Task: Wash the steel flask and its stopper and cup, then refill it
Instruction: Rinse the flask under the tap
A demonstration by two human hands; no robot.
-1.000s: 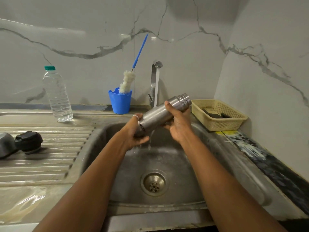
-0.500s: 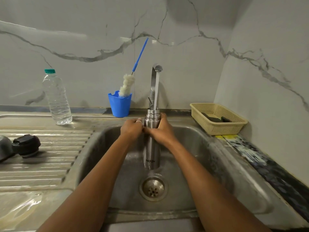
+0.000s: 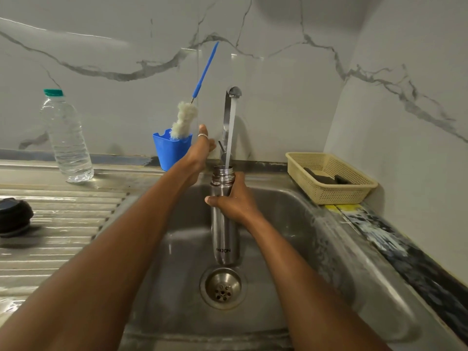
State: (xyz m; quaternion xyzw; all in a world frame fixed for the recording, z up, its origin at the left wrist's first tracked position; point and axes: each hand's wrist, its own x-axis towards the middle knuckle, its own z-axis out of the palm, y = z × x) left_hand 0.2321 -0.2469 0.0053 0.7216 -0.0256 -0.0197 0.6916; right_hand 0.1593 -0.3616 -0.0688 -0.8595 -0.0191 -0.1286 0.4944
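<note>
The steel flask (image 3: 225, 239) stands upright over the sink (image 3: 298, 219) with its open mouth under the running tap (image 3: 232, 97). Water streams into it. My right hand (image 3: 234, 200) grips the flask just below its threaded neck. My left hand (image 3: 201, 148) is off the flask, raised with straight fingers between the blue cup (image 3: 169, 148) and the tap, near the tap lever. The black stopper (image 3: 14, 217) lies on the draining board at the far left, partly cut off by the frame edge.
A bottle brush (image 3: 186, 117) with a blue handle stands in the blue cup. A plastic water bottle (image 3: 66, 138) stands at the back left. A cream basket (image 3: 329, 177) with dark items sits right of the sink. The drain (image 3: 222, 287) lies below the flask.
The flask went from tilted in both hands to upright under the stream. My left hand has since let go and risen toward the tap; my right hand still holds the flask.
</note>
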